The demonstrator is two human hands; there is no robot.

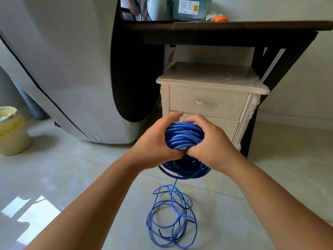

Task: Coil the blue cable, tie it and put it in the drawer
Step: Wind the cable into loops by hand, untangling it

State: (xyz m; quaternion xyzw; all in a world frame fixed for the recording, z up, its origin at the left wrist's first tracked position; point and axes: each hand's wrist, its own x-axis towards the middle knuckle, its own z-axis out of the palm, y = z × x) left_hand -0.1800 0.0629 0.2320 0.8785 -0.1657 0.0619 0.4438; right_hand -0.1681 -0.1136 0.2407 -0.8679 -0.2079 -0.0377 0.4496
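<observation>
We clamped our left hand (155,144) and right hand (213,142) around the coiled blue round cable (183,135); its loose loops lay on the pale tiled floor (86,170).

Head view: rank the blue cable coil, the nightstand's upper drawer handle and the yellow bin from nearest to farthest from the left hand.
1. The blue cable coil, gripped in the left hand itself.
2. The upper drawer handle, just beyond the hand, up and to the right.
3. The yellow bin, on the floor at the far left.
</observation>
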